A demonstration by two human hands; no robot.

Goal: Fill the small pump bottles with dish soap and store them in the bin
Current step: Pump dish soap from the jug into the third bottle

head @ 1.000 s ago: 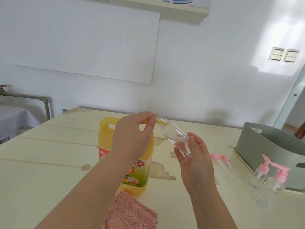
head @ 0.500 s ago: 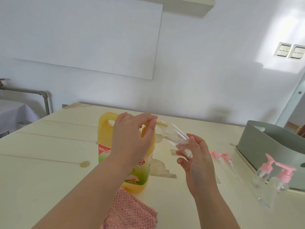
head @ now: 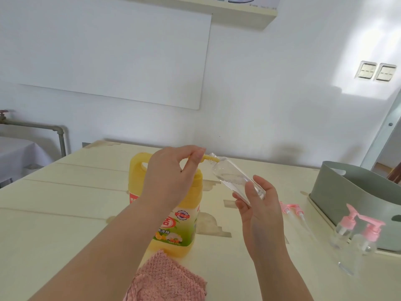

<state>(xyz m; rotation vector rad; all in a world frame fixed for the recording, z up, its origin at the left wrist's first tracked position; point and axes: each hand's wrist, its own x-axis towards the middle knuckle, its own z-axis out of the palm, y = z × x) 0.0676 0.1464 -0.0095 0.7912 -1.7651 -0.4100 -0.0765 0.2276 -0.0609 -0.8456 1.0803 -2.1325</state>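
My right hand (head: 259, 205) grips a small clear bottle (head: 233, 177) by its base, tilted with its open neck toward the upper left. My left hand (head: 171, 177) pinches a thin yellow brush handle (head: 210, 158) whose bristle end is inside the bottle. Behind my left hand stands the big yellow dish soap jug (head: 173, 218). Two capped small bottles with pink pumps (head: 355, 237) stand at the right, in front of the grey-green bin (head: 347, 192). Two loose pink pump heads (head: 291, 210) lie on the table.
A pink cloth (head: 167, 279) lies at the near table edge in front of the jug. The pale wooden table (head: 65, 213) runs back to a white wall. A pipe (head: 43, 127) and a covered table stand at the far left.
The view has shifted slightly. The brush and bottle stay together in my hands, with small shifts of my fingers on the brush handle.
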